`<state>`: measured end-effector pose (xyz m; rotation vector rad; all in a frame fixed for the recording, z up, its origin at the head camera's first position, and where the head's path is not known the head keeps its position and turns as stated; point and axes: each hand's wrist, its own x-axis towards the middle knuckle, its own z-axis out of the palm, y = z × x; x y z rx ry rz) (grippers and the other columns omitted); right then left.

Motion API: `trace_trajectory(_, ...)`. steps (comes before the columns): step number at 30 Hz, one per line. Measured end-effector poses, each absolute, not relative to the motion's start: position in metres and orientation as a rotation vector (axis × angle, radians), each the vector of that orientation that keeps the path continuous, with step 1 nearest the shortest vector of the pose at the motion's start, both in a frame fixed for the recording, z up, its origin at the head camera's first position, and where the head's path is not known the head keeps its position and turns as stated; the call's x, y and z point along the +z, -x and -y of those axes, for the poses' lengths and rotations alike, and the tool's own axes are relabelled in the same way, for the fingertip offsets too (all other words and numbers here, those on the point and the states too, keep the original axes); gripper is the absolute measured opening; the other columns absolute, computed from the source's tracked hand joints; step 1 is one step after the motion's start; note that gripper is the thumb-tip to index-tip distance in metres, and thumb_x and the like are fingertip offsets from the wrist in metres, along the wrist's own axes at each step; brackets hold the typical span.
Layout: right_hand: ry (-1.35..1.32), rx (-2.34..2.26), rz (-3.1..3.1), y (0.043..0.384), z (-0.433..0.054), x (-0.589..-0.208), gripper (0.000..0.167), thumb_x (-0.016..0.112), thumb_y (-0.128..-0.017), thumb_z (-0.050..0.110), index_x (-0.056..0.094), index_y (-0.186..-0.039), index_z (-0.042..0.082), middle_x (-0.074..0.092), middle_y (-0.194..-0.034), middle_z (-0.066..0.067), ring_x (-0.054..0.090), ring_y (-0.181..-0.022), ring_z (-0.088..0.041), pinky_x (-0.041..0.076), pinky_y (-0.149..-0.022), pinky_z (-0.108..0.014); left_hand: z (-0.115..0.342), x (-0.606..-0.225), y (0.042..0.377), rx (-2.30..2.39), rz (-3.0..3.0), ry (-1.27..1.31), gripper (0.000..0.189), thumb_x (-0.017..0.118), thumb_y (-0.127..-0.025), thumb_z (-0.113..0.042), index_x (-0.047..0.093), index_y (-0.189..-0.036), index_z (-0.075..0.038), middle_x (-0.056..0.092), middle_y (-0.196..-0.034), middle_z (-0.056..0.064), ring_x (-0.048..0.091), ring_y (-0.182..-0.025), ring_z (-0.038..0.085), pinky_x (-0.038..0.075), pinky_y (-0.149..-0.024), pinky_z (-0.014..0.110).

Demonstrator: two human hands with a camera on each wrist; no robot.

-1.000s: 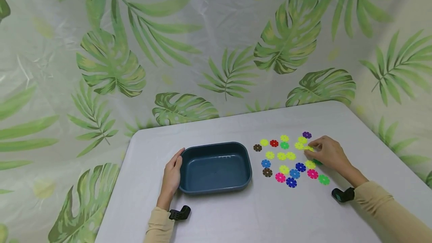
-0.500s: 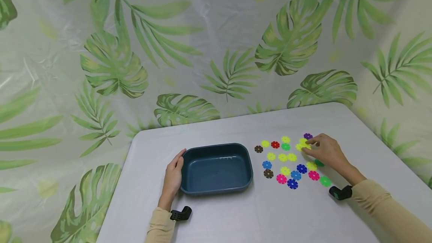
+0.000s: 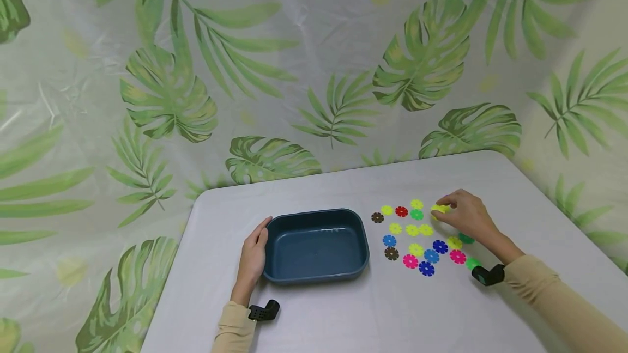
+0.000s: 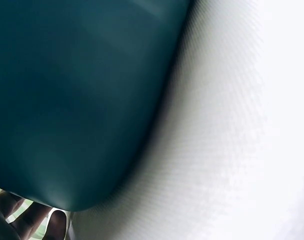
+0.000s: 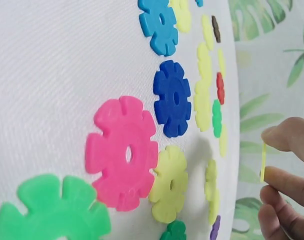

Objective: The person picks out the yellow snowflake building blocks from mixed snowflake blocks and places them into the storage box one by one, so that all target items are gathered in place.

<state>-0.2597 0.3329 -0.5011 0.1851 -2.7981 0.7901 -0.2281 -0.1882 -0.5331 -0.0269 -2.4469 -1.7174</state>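
- Right hand [image 3: 468, 215], right of centre: thumb and finger pinch a yellow disc [image 5: 263, 162], held off the white table [image 3: 343, 320].
- Left hand [image 3: 252, 256], lower centre-left: fingers fairly straight against the left side of the blue tray [image 3: 315, 255]; grip strength cannot be told.
- Done: one disc raised.
- Remaining: loose discs [image 3: 410, 261], mixed colours, lower right, outside the tray.
- Surroundings: leaf-print backdrop [image 3: 275, 80], upper frame.
- In the way: several discs between right hand and tray; black wrist camera [image 3: 484, 275] partly covers a green disc [image 3: 472, 263].

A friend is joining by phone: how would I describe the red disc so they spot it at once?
On the white table, find the dark blue tray; flat notched discs lie to its right. Toward their far side, the red disc sits between two yellow ones, beside a green one. It alone is red.
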Motion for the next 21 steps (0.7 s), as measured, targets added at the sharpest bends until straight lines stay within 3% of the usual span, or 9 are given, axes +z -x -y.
trace_trajectory(21,-0.368,0.771,2.749,0.272,-0.305,-0.488,0.031,0.084,-0.083,0.02,0.077,-0.101,-0.004,0.066,-0.102,-0.019,0.062,-0.091,-0.036,0.055,-0.074,-0.05,0.186,-0.53,0.225,-1.716,2.441,0.02,0.042,0.04,-0.111,-0.034,0.054,-0.148,-0.021,0.048,-0.154,0.003,0.036,-0.146,0.026,0.027,-0.12,0.05)
